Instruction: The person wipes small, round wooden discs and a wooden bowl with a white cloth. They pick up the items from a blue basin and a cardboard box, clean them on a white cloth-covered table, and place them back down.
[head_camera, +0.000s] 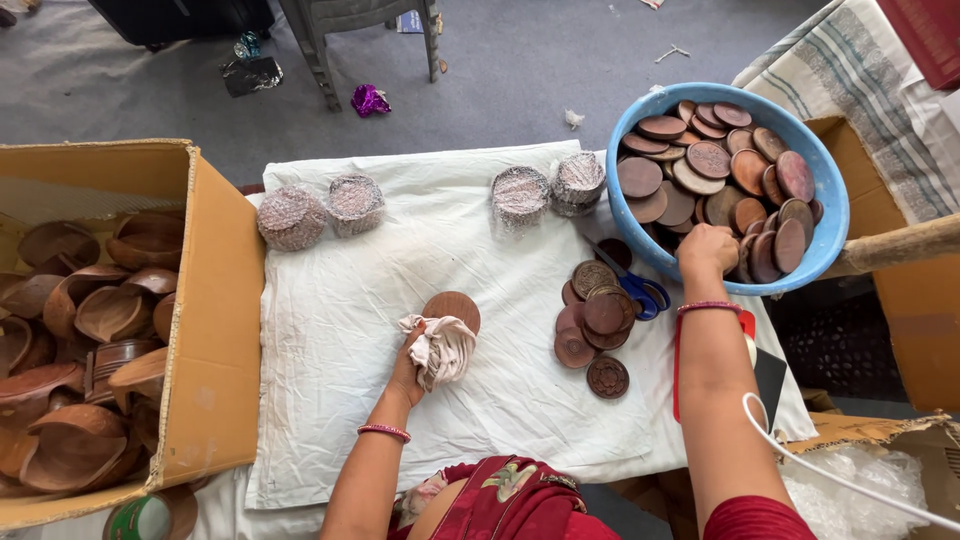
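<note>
Left hand (415, 355) is clamped on a bunched pale rag (440, 348), near the middle of the white cloth (350, 400) that covers the counter. The rag presses on the near edge of 1 round wooden disc (453, 308), which lies flat on the cloth.

Right hand (708, 250) reaches over the near rim of the blue tub (830, 215) at the counter's right edge. Fingers are curled down among the discs inside; can't tell if they grip 1. The tub is full of brown discs (715, 160), some flat, some on edge.

A loose pile of discs (595, 320) sits on the cloth just left of the right forearm, between the 2 hands. 1 carved disc (607, 377) lies at the pile's near side. Blue-handled scissors (640, 290) lie between the pile and the tub, partly under the tub's rim.

4 wrapped disc stacks sit along the far edge of the cloth: 2 at far left (320, 212), 2 near the tub (548, 190).

A cardboard box (215, 300) stands at the counter's left edge, touching the cloth, full of wooden bowls (90, 310). A second box (910, 300) is behind the tub at right, with a striped cloth (860, 80) beyond it.
</note>
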